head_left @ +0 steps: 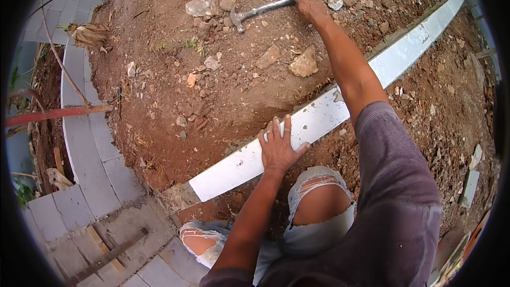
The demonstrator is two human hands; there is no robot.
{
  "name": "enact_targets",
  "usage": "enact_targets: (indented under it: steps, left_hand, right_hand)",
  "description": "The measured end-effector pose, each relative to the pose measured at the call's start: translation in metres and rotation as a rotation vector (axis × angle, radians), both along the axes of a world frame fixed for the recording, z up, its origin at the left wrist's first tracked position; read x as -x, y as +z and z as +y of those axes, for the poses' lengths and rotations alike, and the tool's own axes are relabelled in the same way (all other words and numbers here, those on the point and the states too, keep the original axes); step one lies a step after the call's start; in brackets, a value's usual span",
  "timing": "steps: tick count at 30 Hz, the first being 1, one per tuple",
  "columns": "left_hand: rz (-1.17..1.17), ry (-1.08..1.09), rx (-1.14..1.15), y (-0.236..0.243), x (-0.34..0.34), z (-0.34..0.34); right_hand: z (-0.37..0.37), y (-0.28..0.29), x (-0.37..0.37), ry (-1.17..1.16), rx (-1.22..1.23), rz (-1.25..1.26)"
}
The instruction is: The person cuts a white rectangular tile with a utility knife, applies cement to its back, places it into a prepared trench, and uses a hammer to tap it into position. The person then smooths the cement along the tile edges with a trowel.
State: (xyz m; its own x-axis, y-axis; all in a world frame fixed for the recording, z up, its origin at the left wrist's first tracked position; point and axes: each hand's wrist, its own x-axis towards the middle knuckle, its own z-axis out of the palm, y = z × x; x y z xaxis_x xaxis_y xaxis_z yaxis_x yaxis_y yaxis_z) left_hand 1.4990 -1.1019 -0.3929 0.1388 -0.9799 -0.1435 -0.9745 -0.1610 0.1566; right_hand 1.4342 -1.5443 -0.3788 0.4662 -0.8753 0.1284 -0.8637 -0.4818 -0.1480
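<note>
White kerb (319, 117), a row of slabs set end to end, runs along the near edge of the soil mound (154, 74). The person's left hand (278, 151) lies flat on it, fingers spread, grasping nothing; the right hand (312, 8), over the mound, grasps a hammer (260, 11) by its handle end. The slabs appear placed; what seems left is the loose soil alongside and the unjoined end towards the paving (74, 207) left of the mound.
</note>
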Motion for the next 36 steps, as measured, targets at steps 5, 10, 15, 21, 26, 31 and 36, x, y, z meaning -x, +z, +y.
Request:
enact_targets:
  steps: [5, 10, 15, 21, 26, 31, 36]
  left_hand:
    - [0.052, 0.023, 0.009, 0.001, -0.001, 0.001]
    - [0.060, 0.030, -0.035, 0.002, -0.003, 0.001]
    - [0.080, 0.035, -0.067, 0.002, -0.002, 0.003]
    - [0.056, 0.042, 0.005, -0.001, -0.001, 0.005]
    - [0.107, 0.022, -0.005, 0.000, 0.000, 0.008]
    - [0.152, 0.089, 0.061, 0.010, -0.042, 0.042]
    - [0.019, 0.291, 0.011, 0.019, -0.121, 0.123]
  right_hand:
    - [-0.013, -0.009, -0.024, 0.035, 0.103, 0.142]
    - [0.005, 0.028, -0.006, 0.243, 0.065, 0.160]
    - [0.131, 0.080, 0.084, 0.057, -0.191, -0.240]
    - [0.375, 0.079, 0.225, -0.343, -0.802, -0.892]
    - [0.494, 0.040, 0.264, -0.535, -0.816, -0.961]
    - [0.520, 0.104, 0.261, -0.525, -0.666, -0.917]
    - [0.497, 0.215, 0.249, -0.176, -0.452, -1.266]
